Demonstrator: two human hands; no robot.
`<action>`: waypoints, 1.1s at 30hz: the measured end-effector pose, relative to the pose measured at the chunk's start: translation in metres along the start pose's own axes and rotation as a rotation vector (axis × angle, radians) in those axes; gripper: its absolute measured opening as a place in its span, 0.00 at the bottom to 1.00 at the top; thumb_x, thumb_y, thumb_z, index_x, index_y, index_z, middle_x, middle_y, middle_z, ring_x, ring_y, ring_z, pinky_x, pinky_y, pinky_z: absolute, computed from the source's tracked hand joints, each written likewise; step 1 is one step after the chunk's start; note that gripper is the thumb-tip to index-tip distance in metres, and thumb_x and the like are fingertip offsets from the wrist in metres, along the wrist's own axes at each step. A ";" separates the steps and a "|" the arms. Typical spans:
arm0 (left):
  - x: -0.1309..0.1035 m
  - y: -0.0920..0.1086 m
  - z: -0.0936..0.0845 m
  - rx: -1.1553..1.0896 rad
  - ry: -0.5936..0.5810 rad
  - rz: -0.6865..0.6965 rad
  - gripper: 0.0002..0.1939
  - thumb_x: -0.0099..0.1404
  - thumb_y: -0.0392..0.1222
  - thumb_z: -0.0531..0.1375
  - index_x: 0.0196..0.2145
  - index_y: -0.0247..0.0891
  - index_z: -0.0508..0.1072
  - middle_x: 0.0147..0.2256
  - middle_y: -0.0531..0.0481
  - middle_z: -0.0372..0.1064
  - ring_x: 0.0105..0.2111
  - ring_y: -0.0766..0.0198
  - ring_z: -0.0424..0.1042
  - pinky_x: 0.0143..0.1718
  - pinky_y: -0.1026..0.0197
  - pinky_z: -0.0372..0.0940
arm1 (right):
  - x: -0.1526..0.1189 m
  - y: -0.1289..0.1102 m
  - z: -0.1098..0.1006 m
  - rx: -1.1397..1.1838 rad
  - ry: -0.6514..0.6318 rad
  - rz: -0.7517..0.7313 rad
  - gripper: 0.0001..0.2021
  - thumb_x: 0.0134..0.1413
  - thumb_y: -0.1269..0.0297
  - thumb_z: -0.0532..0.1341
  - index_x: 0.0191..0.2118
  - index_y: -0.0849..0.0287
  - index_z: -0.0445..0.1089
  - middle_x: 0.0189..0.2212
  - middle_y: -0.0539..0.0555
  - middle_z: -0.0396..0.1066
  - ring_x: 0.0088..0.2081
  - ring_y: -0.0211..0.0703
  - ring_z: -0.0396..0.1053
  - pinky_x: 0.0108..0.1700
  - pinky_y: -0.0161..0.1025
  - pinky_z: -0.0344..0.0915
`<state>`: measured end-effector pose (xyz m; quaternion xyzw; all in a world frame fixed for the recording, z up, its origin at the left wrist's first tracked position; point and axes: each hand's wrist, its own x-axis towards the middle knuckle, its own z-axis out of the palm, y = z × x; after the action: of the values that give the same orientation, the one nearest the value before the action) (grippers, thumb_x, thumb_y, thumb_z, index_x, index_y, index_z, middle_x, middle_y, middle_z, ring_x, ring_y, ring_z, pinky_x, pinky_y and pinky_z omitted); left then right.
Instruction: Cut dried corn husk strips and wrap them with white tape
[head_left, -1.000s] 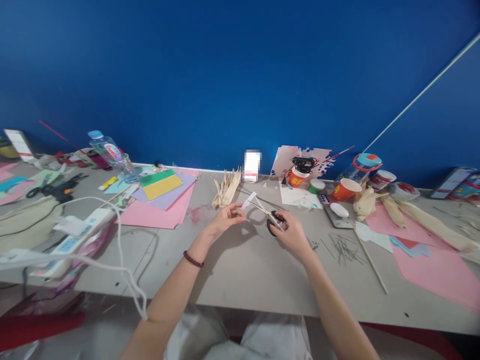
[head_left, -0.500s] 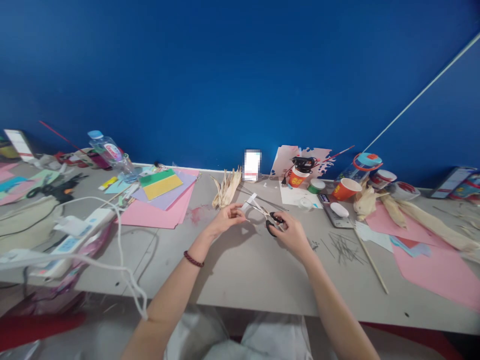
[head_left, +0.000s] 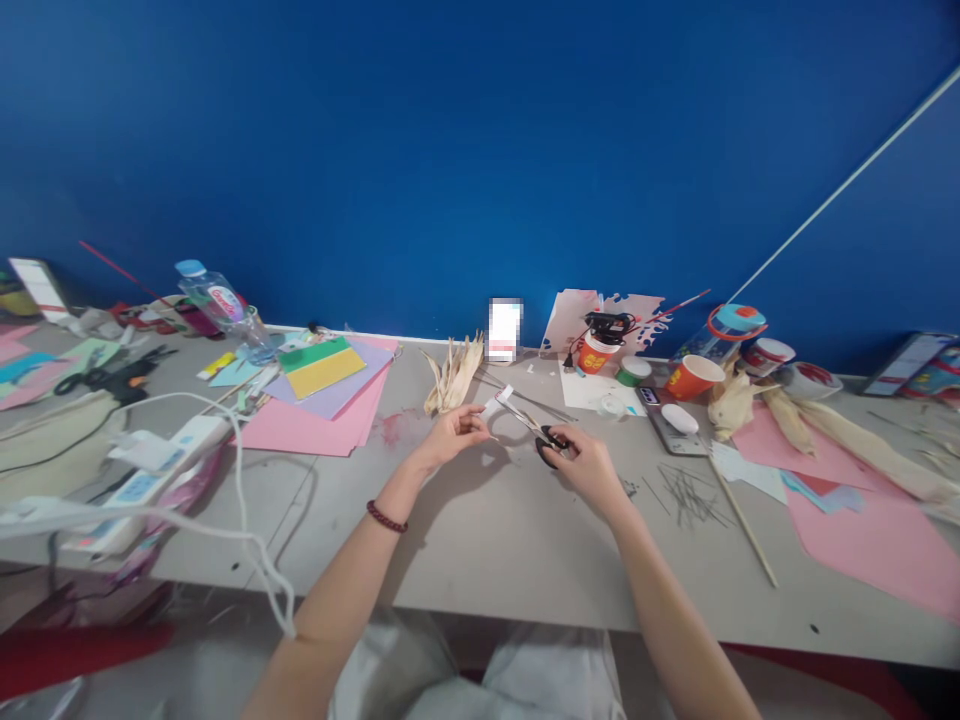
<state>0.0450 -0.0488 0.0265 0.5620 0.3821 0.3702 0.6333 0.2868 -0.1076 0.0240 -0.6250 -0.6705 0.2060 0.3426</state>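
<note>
1. A power strip lies on the bench, well left of the left fingers.
2. Pink paper lies nearer those fingers, under a lilac sheet and a green and yellow piece; a clear bottle tilts farther left and beyond.
3. Dried husks sit just beyond the left fingers.
4. The left hand bends its fingers around the lower end of a white strip, holding it; the exact pinch is too small to tell.
5. The strip slants up from the left fingertips, between the two hands, at the scissors' tips.
6. The scissors point from the right fingers toward the strip.
7. The right hand has its fingers closed around the black handles.
8. An orange cup stands beyond the right fingers.
9. Thin dark wires and a stick lie right of them.
</note>
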 end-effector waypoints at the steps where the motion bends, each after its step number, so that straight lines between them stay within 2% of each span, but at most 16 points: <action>1: 0.000 0.000 0.000 0.001 0.000 -0.001 0.26 0.49 0.40 0.66 0.44 0.33 0.64 0.28 0.52 0.70 0.31 0.67 0.70 0.39 0.61 0.63 | 0.000 -0.001 0.000 0.011 -0.009 0.006 0.12 0.45 0.58 0.59 0.36 0.58 0.71 0.30 0.52 0.72 0.25 0.39 0.61 0.29 0.35 0.56; 6: 0.000 -0.002 0.000 0.008 0.001 0.003 0.26 0.49 0.40 0.66 0.44 0.33 0.64 0.28 0.51 0.70 0.31 0.66 0.71 0.39 0.61 0.63 | 0.000 -0.002 -0.001 0.074 -0.051 0.059 0.12 0.46 0.57 0.59 0.35 0.58 0.72 0.27 0.52 0.72 0.24 0.37 0.59 0.27 0.35 0.54; 16: 0.000 -0.001 -0.001 -0.001 -0.011 0.016 0.25 0.50 0.40 0.66 0.45 0.33 0.65 0.29 0.51 0.70 0.32 0.66 0.71 0.40 0.60 0.63 | -0.001 0.001 0.003 0.261 -0.141 0.135 0.14 0.46 0.57 0.58 0.36 0.59 0.72 0.28 0.53 0.73 0.27 0.40 0.65 0.29 0.36 0.60; 33: -0.002 0.003 -0.002 0.026 -0.010 0.017 0.25 0.50 0.41 0.65 0.45 0.33 0.66 0.30 0.50 0.70 0.32 0.66 0.70 0.39 0.61 0.63 | 0.001 0.003 0.002 0.313 -0.187 0.179 0.12 0.46 0.57 0.58 0.34 0.60 0.70 0.27 0.53 0.73 0.27 0.39 0.65 0.28 0.34 0.59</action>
<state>0.0426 -0.0491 0.0294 0.5752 0.3788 0.3680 0.6247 0.2879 -0.1063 0.0209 -0.5994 -0.6009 0.3945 0.3522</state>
